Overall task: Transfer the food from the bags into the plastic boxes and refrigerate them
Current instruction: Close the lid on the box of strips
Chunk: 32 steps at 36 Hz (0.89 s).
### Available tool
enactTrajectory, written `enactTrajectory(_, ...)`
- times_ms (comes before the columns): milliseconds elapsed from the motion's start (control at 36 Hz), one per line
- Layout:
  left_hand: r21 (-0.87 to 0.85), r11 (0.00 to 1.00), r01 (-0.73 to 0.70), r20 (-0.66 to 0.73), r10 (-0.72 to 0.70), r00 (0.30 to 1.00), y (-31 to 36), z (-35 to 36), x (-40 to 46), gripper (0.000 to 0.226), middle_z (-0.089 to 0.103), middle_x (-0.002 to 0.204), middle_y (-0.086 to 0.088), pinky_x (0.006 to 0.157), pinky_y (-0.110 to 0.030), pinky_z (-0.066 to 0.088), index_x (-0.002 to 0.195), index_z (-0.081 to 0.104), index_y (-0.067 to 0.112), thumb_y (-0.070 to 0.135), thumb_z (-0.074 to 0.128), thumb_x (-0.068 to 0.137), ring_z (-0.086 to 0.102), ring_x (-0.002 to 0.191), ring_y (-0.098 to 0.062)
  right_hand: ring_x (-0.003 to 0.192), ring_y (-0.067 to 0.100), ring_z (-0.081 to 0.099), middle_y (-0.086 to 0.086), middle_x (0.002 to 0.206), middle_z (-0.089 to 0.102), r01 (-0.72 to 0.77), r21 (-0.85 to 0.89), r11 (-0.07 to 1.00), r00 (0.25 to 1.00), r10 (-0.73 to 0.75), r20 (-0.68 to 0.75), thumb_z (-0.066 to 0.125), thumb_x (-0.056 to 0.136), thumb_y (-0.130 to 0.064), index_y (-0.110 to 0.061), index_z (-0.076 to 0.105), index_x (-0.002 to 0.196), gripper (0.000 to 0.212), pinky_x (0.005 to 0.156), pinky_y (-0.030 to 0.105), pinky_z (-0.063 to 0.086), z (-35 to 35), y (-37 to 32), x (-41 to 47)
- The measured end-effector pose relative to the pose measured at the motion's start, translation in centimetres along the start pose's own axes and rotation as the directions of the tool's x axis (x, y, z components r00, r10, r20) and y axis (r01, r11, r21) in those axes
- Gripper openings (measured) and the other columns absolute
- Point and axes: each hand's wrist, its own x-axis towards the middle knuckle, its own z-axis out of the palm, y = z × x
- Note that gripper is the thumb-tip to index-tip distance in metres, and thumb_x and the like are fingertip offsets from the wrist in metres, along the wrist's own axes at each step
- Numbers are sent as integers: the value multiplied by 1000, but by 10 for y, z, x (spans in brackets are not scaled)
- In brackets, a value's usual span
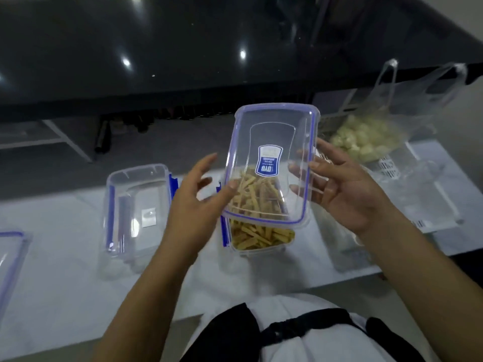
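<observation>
Lid [271, 163]: clear, blue-rimmed — held tilted above the box [258, 239] of yellow strips.
Left hand [198, 202]: thumb on lid's edge, fingers spread.
Right hand [347, 186]: fingers spread behind lid.
Bag [371, 137]: right of box, on worktop [65, 296].

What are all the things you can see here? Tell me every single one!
Lid: one, clear with a blue rim and blue label, held tilted above the filled box.
Filled box: one, clear, holding yellow-tan food sticks, middle of the table.
Empty box: one, clear with blue clips, to the left of the filled box.
Another lid: one, clear with a blue rim, at the far left edge, partly out of view.
Plastic bag: one, clear, holding pale round food pieces, far right.
Table: one, white.
Left hand: one, touching the lid's left edge.
Right hand: one, supporting the lid's right side.
</observation>
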Motion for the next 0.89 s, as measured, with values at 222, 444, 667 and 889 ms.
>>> enactTrajectory(222, -323, 893, 313, 260, -234, 937, -22, 1, 0, 42, 76, 106, -7, 67, -31, 60, 127, 64, 25, 10, 69, 88, 74, 97, -23, 87, 27, 75, 11, 107, 74, -92, -132, 987, 995, 85, -53, 67, 78, 1, -21, 68, 122, 49, 63, 39, 60, -29, 24, -13)
enactTrajectory(444, -353, 870, 346, 286, -252, 925, -24, 45, -22, 42, 76, 101, -9, 65, -33, 60, 117, 67, 30, 5, 73, 83, 75, 93, -27, 112, 12, 63, -9, 132, 56, -97, -575, 812, 992, 33, -122, 85, 65, -52, -48, 50, 139, 82, 85, 34, 55, -20, 41, -20)
enactTrajectory(667, -421, 870, 255, 302, -130, 944, -10, 75, -30, 48, 73, 100, -9, 70, -34, 61, 109, 71, 45, 3, 72, 87, 75, 94, -23, 140, 7, 28, -17, 156, 24, -21, -783, 622, 988, -108, -112, 69, 55, -79, -59, 30, 146, 101, 108, 30, 35, -4, 43, -31)
enactTrajectory(889, -418, 881, 221, 375, -55, 926, -6, 72, -28, 50, 75, 101, 1, 67, -28, 60, 114, 70, 45, 2, 70, 88, 74, 95, -17, 111, -2, 56, -43, 113, 47, -126, -541, 832, 992, 100, -76, 80, 55, -64, -67, 21, 142, 106, 80, 30, 55, -9, 46, -29)
